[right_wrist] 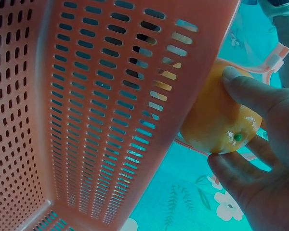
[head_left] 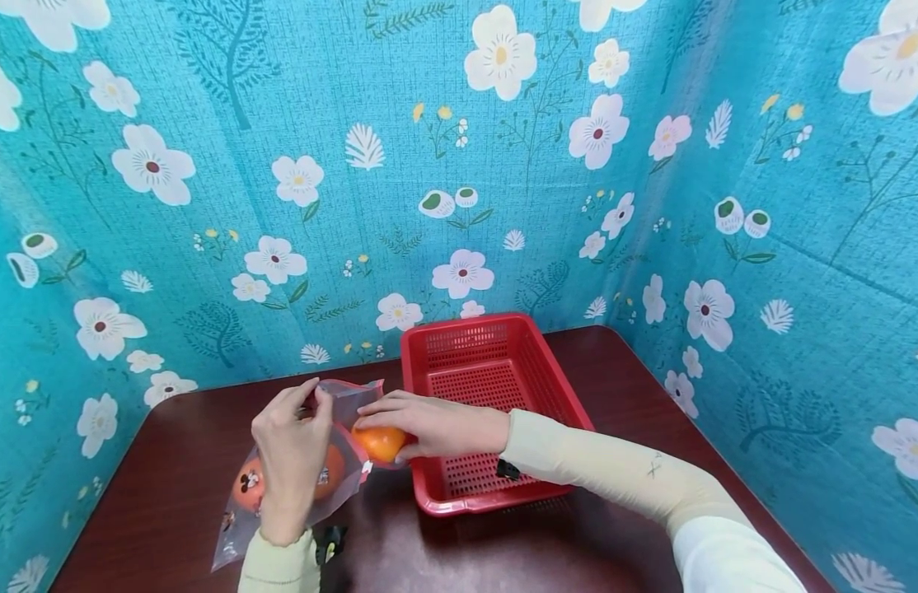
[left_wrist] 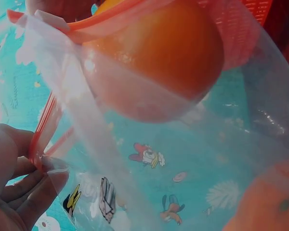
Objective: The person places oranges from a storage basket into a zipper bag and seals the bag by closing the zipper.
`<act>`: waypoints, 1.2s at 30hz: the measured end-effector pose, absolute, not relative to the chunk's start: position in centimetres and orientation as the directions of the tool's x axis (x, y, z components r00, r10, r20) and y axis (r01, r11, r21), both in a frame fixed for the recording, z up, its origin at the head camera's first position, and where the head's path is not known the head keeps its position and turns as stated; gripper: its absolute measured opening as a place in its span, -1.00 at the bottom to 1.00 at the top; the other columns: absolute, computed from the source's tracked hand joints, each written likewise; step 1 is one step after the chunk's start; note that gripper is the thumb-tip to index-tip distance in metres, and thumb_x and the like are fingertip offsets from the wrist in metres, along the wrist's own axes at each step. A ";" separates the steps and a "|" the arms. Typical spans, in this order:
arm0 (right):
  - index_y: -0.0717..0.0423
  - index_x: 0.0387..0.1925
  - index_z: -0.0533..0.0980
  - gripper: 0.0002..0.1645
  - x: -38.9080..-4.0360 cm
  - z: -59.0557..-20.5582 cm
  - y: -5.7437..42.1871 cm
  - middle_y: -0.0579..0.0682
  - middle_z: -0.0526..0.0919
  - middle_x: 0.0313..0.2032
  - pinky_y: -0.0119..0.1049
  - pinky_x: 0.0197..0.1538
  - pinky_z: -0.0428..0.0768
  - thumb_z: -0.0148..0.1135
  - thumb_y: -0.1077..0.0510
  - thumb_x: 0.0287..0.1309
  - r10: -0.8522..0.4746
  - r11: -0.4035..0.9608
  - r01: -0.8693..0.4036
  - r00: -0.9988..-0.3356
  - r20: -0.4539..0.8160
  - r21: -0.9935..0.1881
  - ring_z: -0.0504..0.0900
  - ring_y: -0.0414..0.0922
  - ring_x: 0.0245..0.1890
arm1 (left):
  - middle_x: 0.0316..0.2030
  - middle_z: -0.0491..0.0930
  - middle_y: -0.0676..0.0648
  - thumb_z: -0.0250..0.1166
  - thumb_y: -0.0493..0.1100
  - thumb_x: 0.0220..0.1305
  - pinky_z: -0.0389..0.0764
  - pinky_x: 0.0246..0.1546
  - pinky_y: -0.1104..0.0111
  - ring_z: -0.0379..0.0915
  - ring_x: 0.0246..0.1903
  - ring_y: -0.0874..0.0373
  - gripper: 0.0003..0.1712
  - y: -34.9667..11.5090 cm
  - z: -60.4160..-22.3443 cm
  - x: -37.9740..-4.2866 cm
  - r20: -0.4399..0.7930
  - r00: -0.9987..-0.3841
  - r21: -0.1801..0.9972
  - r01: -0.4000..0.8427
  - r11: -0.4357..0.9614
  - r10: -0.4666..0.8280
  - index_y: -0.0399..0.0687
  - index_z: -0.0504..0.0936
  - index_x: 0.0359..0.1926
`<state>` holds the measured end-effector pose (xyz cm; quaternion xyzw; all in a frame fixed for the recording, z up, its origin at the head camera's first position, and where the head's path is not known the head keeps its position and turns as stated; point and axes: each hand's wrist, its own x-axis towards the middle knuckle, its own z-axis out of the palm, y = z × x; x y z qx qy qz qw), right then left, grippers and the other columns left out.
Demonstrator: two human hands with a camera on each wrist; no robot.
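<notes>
A clear zip bag (head_left: 345, 486) with a red zip edge and cartoon prints lies on the left of the table, with orange fruit showing through its film. My left hand (head_left: 292, 441) pinches the bag's rim at the mouth; the left wrist view shows the fingertips (left_wrist: 41, 168) on the red strip. At the mouth, my right hand (head_left: 429, 424) grips an orange (head_left: 381, 443), its thumb and fingers round the fruit. The green stem end of that orange (right_wrist: 221, 115) shows in the right wrist view. Another orange fruit (left_wrist: 269, 207) sits deeper in the bag.
A red perforated plastic basket (head_left: 496, 501) stands right of the bag, under my right forearm, with no fruit visible in it. The dark brown table (head_left: 177, 453) meets a blue flowered cloth (head_left: 355, 206) behind and at the sides.
</notes>
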<state>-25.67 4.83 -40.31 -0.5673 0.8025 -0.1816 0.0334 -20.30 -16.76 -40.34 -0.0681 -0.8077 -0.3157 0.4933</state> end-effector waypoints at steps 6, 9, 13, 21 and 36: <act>-0.08 0.49 0.31 -0.12 -25.8 -40.5 4.6 -0.13 0.33 0.47 -0.53 0.31 0.41 0.47 0.10 0.18 -0.927 0.288 -0.888 -0.352 0.128 -0.357 0.33 -0.21 0.42 | -0.44 0.73 -0.25 0.44 -0.44 0.10 0.25 -0.16 0.88 0.65 -0.53 -0.06 -0.79 -16.7 -40.5 -20.2 0.838 -0.504 0.451 0.423 0.786 -0.210 -0.34 0.80 -0.18; -0.08 0.50 0.30 -0.12 -25.8 -40.6 4.6 -0.13 0.34 0.47 -0.53 0.30 0.42 0.46 0.11 0.19 -0.927 0.289 -0.883 -0.354 0.121 -0.370 0.34 -0.21 0.42 | -0.43 0.73 -0.25 0.44 -0.44 0.10 0.25 -0.16 0.88 0.65 -0.53 -0.06 -0.79 -16.8 -40.5 -20.2 0.839 -0.502 0.450 0.426 0.785 -0.208 -0.34 0.80 -0.18; -0.06 0.49 0.31 -0.12 -25.9 -40.7 4.5 -0.12 0.36 0.46 -0.52 0.31 0.41 0.47 0.11 0.18 -0.930 0.283 -0.888 -0.347 0.125 -0.362 0.35 -0.21 0.41 | -0.44 0.72 -0.25 0.44 -0.44 0.10 0.29 -0.18 0.87 0.65 -0.53 -0.05 -0.78 -16.7 -40.5 -20.2 0.840 -0.503 0.448 0.426 0.786 -0.206 -0.33 0.80 -0.18; -0.03 0.46 0.36 -0.15 -26.1 -41.2 4.2 -0.10 0.39 0.44 -0.53 0.33 0.38 0.49 0.11 0.16 -0.939 0.265 -0.906 -0.321 0.126 -0.330 0.35 -0.21 0.42 | -0.43 0.73 -0.24 0.45 -0.44 0.09 0.31 -0.19 0.87 0.65 -0.54 -0.05 -0.78 -16.6 -40.5 -20.1 0.837 -0.507 0.450 0.422 0.787 -0.206 -0.33 0.80 -0.17; -0.02 0.47 0.36 -0.15 -26.2 -41.2 3.7 -0.10 0.39 0.45 -0.51 0.36 0.34 0.47 0.12 0.18 -0.941 0.279 -0.911 -0.323 0.106 -0.304 0.33 -0.22 0.45 | -0.45 0.72 -0.24 0.44 -0.44 0.10 0.26 -0.19 0.87 0.64 -0.54 -0.02 -0.79 -16.6 -40.3 -20.2 0.844 -0.499 0.435 0.422 0.796 -0.197 -0.34 0.80 -0.19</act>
